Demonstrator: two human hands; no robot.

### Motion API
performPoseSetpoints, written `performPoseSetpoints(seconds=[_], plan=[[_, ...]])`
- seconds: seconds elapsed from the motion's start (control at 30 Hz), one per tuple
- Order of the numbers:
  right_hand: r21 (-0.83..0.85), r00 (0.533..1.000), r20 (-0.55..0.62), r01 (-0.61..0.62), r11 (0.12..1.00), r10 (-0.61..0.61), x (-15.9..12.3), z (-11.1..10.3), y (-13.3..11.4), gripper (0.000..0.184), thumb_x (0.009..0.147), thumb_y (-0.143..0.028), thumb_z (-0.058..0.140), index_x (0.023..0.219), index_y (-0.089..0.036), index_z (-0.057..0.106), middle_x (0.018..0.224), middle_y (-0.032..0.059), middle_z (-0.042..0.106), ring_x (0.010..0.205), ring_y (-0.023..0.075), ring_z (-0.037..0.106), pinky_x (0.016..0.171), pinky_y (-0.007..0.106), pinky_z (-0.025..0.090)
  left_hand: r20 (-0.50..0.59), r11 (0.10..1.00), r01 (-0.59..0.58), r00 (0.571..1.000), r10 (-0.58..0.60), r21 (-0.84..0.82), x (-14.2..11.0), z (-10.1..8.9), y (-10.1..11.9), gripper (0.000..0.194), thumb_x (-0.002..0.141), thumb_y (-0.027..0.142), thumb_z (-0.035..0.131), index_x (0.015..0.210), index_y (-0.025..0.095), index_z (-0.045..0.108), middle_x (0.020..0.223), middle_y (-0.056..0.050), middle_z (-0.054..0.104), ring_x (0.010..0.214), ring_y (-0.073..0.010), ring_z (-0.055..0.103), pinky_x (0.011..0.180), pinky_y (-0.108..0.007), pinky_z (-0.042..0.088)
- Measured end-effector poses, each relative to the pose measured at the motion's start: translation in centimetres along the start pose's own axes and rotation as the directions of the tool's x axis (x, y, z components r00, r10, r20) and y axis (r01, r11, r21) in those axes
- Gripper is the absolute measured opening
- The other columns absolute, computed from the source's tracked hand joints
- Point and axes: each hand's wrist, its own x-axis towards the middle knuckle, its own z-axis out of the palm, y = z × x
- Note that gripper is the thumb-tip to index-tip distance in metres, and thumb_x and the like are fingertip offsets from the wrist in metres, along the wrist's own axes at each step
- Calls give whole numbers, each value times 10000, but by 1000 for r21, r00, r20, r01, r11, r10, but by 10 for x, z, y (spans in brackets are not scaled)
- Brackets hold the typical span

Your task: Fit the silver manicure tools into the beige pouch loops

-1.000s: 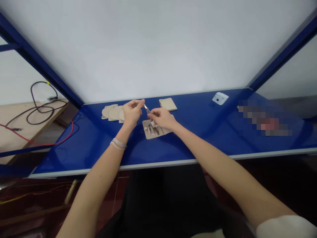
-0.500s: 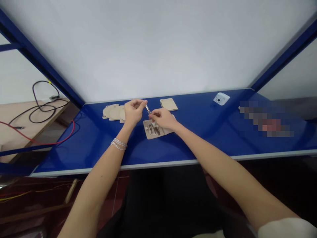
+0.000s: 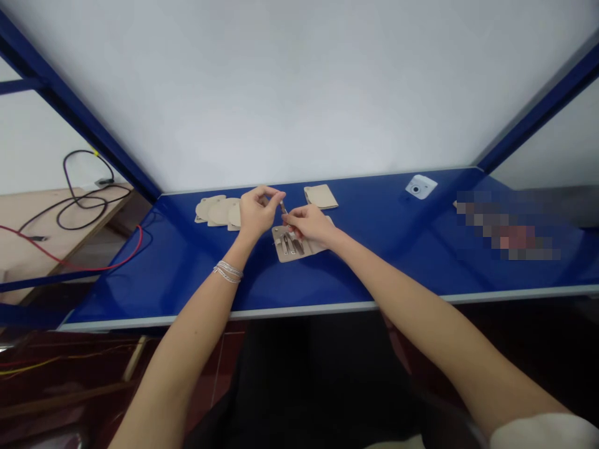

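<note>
My left hand (image 3: 259, 211) and my right hand (image 3: 311, 224) are both closed on a small metal nail clipper (image 3: 283, 207). It is held at a slant between them, its upper end in my left fingertips and its lower end in my right. Right beneath lies an open beige manicure case (image 3: 284, 255), partly hidden by my right hand. Several metal grooming tools (image 3: 294, 246) sit side by side in it. Behind my right hand rests a folded beige case (image 3: 322, 196). More beige cases (image 3: 219, 212) overlap in a row left of my left hand.
A white camera (image 3: 418, 186) lies toward the back right of the blue table (image 3: 384, 268). Further right is a blurred-out patch (image 3: 510, 231). At the left, black cable (image 3: 70, 206) and a red cable (image 3: 93, 268) run over a wooden surface. A pale wall stands behind.
The nail clipper has turned, so its bright face shows less. My hands have come slightly closer together, the left moving a little right. The cases stay in place.
</note>
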Motion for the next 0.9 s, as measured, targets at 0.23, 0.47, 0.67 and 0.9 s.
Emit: performPoseSetpoints(seconds=[0.23,0.47,0.67,0.9], plan=[[173,993,-56,-96,980,107,0,0,-7,362,853,-430,635,655,-130,591,466,-11,493,368,74,441,368,208,341,58,991,-122,991,118,52,-6,4,5,175,756,332,713,712,165,689,536,12,577,440,-80,403,478,-238,331],[172,991,-59,-108,979,120,-2,0,-8,343,886,-398,587,677,-127,610,495,-4,508,373,72,443,369,212,340,63,991,-124,991,121,42,-6,4,3,218,752,374,721,694,168,680,529,10,573,428,-77,396,464,-238,318],[174,992,-60,-100,980,112,-1,1,-5,339,883,-410,589,696,-129,619,499,-9,507,378,71,440,367,211,331,71,992,-126,990,124,28,-4,3,2,226,737,382,738,690,166,693,561,-7,609,433,-74,405,452,-237,312],[156,994,-81,-63,986,76,0,1,-6,249,878,-275,593,680,-125,614,508,-28,487,384,56,417,367,199,318,113,995,-97,989,100,-32,-7,4,5,207,730,364,744,711,163,701,614,-37,666,490,-112,547,503,-251,424]])
